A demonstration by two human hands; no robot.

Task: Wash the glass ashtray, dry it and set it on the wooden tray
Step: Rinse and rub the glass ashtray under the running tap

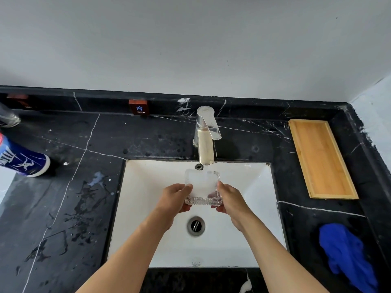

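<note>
Glass ashtray [202,187], square, clear and ribbed, was held over the white sink [148,197] just below the steel faucet [205,134], gripped at its sides by the closed left hand [174,197] and right hand [229,197]. The wooden tray [321,159] and blue cloth [347,256] lay on the black counter [84,187] nearer the right hand. Running water could not be made out.
</note>
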